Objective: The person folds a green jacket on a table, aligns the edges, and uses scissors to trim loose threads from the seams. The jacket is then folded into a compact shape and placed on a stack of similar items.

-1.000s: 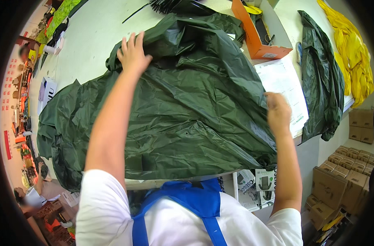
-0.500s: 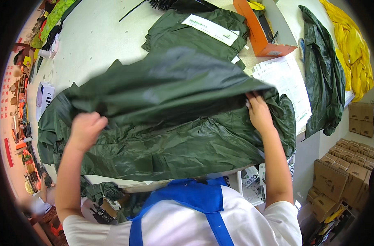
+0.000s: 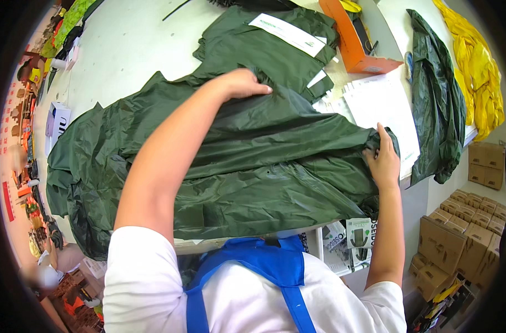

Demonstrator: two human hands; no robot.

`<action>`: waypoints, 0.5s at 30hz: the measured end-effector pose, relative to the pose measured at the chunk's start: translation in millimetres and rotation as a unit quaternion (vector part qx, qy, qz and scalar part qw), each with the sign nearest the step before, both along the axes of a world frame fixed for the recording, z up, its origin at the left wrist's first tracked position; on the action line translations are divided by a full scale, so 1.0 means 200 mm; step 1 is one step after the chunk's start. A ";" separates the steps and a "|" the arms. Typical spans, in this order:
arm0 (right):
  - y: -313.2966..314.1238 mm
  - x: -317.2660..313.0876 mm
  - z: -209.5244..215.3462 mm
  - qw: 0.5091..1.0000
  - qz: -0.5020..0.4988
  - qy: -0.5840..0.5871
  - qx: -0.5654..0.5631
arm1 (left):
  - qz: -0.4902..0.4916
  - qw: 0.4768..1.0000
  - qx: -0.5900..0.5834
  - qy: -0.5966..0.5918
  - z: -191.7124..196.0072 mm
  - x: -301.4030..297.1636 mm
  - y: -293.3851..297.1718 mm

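A white table (image 3: 136, 55) fills the upper and middle frame. Across its near side, from left of centre to right of centre, lies a large dark green garment (image 3: 247, 194), spread lengthwise in loose layers. Laying it out looks done; its surface is creased throughout, its right end is bunched, and it is neither smoothed nor compact. By contrast, a folded green pile (image 3: 231, 44) at upper centre lies in flat layers with a white card (image 3: 292, 34) on top. Another green garment (image 3: 439, 100) lies lengthwise at upper right, left of a yellow cloth (image 3: 478, 61). An orange box (image 3: 375, 66) and white papers (image 3: 383, 105) sit between that garment and the pile.

The left hand (image 3: 243, 84), at upper centre, is curled and appears to pinch the spread garment's far edge between thumb and fingers. The right hand (image 3: 385, 161), right of centre, has thumb and forefinger visibly apart, with the bunched end between them; whether its hidden fingers press on the cloth cannot be told.
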State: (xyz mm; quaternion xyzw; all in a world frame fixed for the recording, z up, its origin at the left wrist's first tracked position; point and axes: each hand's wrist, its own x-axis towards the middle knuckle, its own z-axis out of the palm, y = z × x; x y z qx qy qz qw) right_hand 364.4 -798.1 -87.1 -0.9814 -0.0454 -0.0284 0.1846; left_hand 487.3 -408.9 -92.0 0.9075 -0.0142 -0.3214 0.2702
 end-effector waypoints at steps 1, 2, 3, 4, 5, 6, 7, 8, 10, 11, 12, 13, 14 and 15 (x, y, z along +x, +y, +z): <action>-0.04 0.02 -0.02 0.998 0.017 0.016 -0.053 | 0.012 0.997 -0.070 0.031 0.04 0.02 0.00; -0.09 0.02 -0.03 0.996 0.050 -0.056 -0.044 | 0.069 0.991 -0.096 0.057 0.08 0.05 0.01; -0.12 0.02 -0.04 0.987 0.084 -0.129 -0.034 | 0.100 0.979 -0.170 0.048 0.03 0.08 0.06; -0.13 0.01 -0.06 0.979 0.079 -0.186 -0.016 | 0.066 0.983 -0.169 -0.026 0.03 0.13 0.10; -0.13 0.01 -0.07 0.979 0.104 -0.172 -0.041 | 0.037 0.980 -0.168 -0.101 0.04 0.16 0.13; -0.13 0.00 -0.08 0.976 0.130 -0.160 -0.065 | -0.074 0.964 -0.023 -0.252 -0.01 0.20 0.11; -0.12 0.00 -0.09 0.973 0.154 -0.147 -0.093 | -0.009 0.951 0.038 -0.307 -0.05 0.16 0.01; -0.09 0.01 -0.07 0.975 0.172 -0.078 -0.120 | -0.038 0.934 0.116 -0.335 -0.08 0.13 -0.06; -0.05 0.06 0.04 0.981 0.154 0.093 -0.074 | -0.026 0.898 0.152 -0.413 -0.19 0.11 -0.12; -0.02 0.09 0.14 0.974 0.146 0.174 -0.013 | 0.010 0.880 0.109 -0.463 -0.25 0.07 -0.10; 0.02 0.12 0.19 0.977 0.137 0.158 0.049 | 0.026 0.870 0.072 -0.487 -0.22 0.01 -0.10; 0.07 0.16 0.24 0.976 0.125 0.142 0.110 | 0.038 0.857 0.033 -0.513 -0.17 -0.06 -0.08; 0.19 0.20 0.29 0.990 0.100 0.084 0.043 | 0.041 0.847 0.030 -0.530 -0.12 -0.17 -0.01; 0.24 0.26 0.22 0.993 0.120 0.006 0.012 | 0.040 0.836 0.024 -0.547 -0.07 -0.29 0.06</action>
